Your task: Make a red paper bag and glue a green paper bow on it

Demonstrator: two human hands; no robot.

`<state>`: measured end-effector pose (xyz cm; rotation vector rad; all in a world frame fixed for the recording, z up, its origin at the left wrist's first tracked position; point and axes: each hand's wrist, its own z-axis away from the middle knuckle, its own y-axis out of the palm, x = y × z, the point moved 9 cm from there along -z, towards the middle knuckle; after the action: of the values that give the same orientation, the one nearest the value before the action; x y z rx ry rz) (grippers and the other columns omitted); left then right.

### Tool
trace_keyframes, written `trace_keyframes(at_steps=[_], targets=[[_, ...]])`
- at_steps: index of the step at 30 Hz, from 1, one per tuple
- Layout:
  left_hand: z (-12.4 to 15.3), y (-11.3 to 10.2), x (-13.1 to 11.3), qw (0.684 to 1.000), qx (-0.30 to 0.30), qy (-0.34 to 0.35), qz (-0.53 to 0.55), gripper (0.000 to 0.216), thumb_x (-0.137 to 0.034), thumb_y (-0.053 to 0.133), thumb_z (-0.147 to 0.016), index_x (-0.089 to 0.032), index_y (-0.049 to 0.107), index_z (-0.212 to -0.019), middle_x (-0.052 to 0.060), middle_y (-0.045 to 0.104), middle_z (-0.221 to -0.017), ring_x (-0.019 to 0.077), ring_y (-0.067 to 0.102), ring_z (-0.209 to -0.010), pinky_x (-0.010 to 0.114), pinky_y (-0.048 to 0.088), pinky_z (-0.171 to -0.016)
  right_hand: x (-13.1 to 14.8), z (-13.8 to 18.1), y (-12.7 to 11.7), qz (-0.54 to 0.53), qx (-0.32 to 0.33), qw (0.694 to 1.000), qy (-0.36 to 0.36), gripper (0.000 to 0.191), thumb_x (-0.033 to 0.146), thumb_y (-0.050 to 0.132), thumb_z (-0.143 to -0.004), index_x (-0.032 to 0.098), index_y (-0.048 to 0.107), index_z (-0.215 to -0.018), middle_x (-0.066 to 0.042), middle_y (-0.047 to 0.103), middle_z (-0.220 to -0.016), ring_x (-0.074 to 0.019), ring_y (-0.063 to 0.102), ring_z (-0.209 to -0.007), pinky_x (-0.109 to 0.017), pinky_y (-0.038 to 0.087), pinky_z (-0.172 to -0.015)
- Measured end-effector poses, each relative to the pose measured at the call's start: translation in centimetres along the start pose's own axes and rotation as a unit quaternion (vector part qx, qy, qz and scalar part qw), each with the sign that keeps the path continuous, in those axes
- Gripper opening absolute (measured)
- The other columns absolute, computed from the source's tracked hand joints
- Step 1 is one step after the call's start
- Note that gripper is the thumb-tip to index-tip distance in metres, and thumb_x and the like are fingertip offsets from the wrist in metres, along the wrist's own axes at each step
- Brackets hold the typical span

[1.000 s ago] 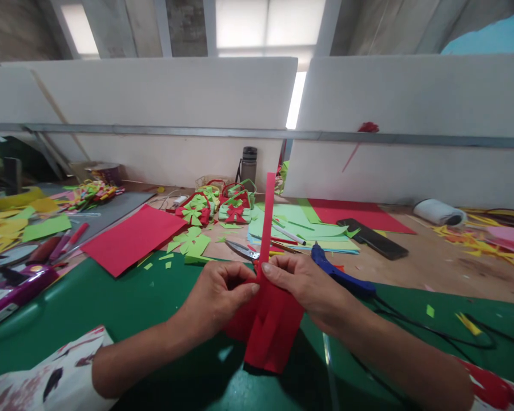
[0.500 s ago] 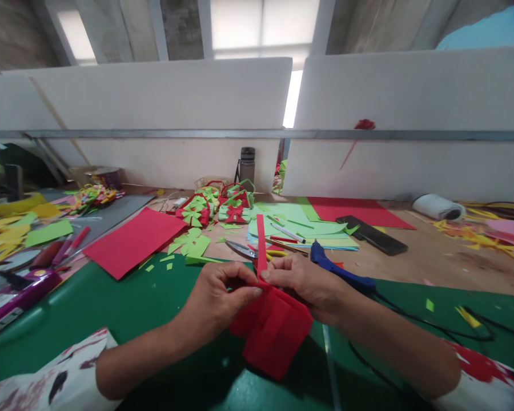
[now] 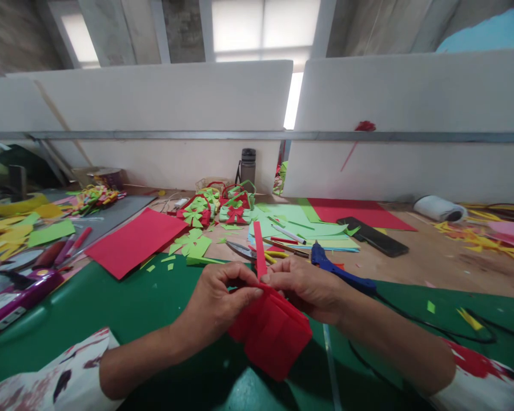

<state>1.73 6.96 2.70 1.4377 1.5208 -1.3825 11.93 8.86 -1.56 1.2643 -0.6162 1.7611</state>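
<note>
A red paper basket (image 3: 278, 339) is held just over the green mat (image 3: 154, 319). My left hand (image 3: 220, 305) pinches its upper rim between thumb and fingers. My right hand (image 3: 306, 288) is closed on a narrow red paper strip (image 3: 260, 245) at the same rim, its thumb pressing the lower end there. The strip stands up from the rim and leans slightly left. Whether its lower end is stuck to the basket is hidden by the fingers. Just beyond my hands lie scissors (image 3: 240, 249), and a blue glue gun (image 3: 340, 271) rests right of my right hand.
Red card (image 3: 135, 242) lies to the left, light green sheets (image 3: 304, 222) farther back. Small finished baskets with bows (image 3: 235, 214) stand before a dark bottle (image 3: 248, 166). A black phone (image 3: 374, 237) and the glue gun's cable (image 3: 432, 328) are at right. A purple device (image 3: 21, 302) sits far left.
The upright red strip now tilts a little more to the left. Both hands keep their hold at the basket rim, and the basket has barely shifted.
</note>
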Motion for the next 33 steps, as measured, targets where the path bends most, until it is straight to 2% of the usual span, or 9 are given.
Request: trace_keyframes(at_steps=[16,19,23,29,33], targets=[[0.2,-0.4,-0.1,0.997,-0.059,0.021,-0.037,0.006,-0.017,0.063,-0.068,-0.015,0.061,-0.063,0.000,0.064,-0.063,0.0129,0.055,-0.061,0.023,0.044,-0.060,-0.8,-0.3,0.2,-0.012,0.004,1.000,0.021,0.027,0.030,0.071,-0.057,0.016,0.048,-0.053,0.008,0.043,-0.042,-0.0031,0.034,-0.038,-0.017,0.027,-0.038],[0.3,-0.5,0.0,0.997,-0.069,0.031,-0.018,0.002,-0.015,0.063,-0.069,-0.016,0.061,-0.068,0.000,0.064,-0.067,0.0126,0.057,-0.063,0.022,0.046,-0.061,-1.0,-0.4,0.2,-0.011,0.004,1.000,0.027,0.025,0.030,0.071,-0.057,0.016,0.050,-0.054,0.009,0.042,-0.041,-0.0031,0.033,-0.036,-0.016,0.029,-0.037],[0.2,-0.1,-0.3,0.998,-0.048,0.045,-0.014,0.012,-0.011,0.062,-0.070,-0.016,0.069,-0.080,0.002,0.070,-0.077,0.0138,0.061,-0.072,0.023,0.047,-0.069,-1.1,-0.5,0.2,-0.003,0.005,1.000,0.029,0.024,0.030,0.072,-0.057,0.016,0.052,-0.055,0.009,0.043,-0.041,-0.0038,0.037,-0.038,-0.016,0.031,-0.037],[0.1,-0.1,-0.4,0.999,-0.036,0.021,-0.035,0.007,-0.010,0.061,-0.069,-0.015,0.067,-0.068,0.000,0.066,-0.066,0.0123,0.057,-0.063,0.022,0.045,-0.063,-1.3,-0.7,0.0,0.032,-0.001,0.999,0.030,0.032,0.037,0.074,-0.055,0.017,0.049,-0.053,0.009,0.042,-0.040,-0.0039,0.036,-0.037,-0.017,0.028,-0.036],[0.2,0.0,-0.5,0.998,-0.029,0.013,-0.049,0.007,-0.011,0.060,-0.069,-0.015,0.065,-0.066,0.000,0.065,-0.065,0.0122,0.056,-0.063,0.022,0.043,-0.063,-0.9,-1.0,-0.5,0.080,-0.023,0.997,0.005,0.032,0.039,0.073,-0.056,0.017,0.050,-0.053,0.007,0.045,-0.042,-0.0048,0.036,-0.038,-0.018,0.025,-0.037]])
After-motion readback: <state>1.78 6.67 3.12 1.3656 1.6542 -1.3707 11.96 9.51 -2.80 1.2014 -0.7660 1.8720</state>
